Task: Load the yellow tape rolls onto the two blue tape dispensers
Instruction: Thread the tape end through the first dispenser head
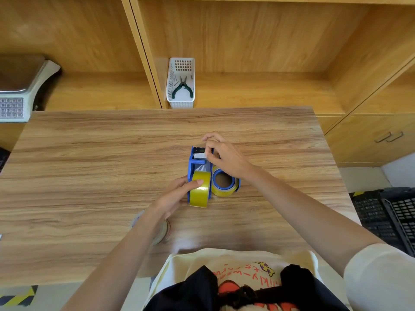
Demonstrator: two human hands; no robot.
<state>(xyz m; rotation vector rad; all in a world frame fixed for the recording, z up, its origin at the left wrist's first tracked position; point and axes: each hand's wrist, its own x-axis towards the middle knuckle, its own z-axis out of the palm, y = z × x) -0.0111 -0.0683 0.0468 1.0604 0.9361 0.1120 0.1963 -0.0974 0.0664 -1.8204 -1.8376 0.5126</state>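
**Tape end drawn toward the cutter at twelve o'clock**

Tape threading looks like the step in hand. On the wood-grain table [89, 176] stands an upright blue plastic tape dispenser [195, 163], its long axis running from six to twelve o'clock, with a yellow tape roll [200, 189] seated at its six o'clock end. The left hand [177, 194] is closed around that end, thumb pressed on the roll's outer face, steadying it. The right hand [221, 154] sits at the dispenser's twelve o'clock end, thumb and forefinger pinched together on what appears to be the free strip of clear tape [199, 156], just short of the serrated cutter [198, 149].

So the cutter lies at twelve o'clock from the pinch, along the dispenser's own axis, and the right hand is the nearer one; the pull probably needs to run straight along that line.

Touching the dispenser at three o'clock lies a second blue dispenser carrying a yellow roll [224, 182], flat on its side, apparently loaded already.
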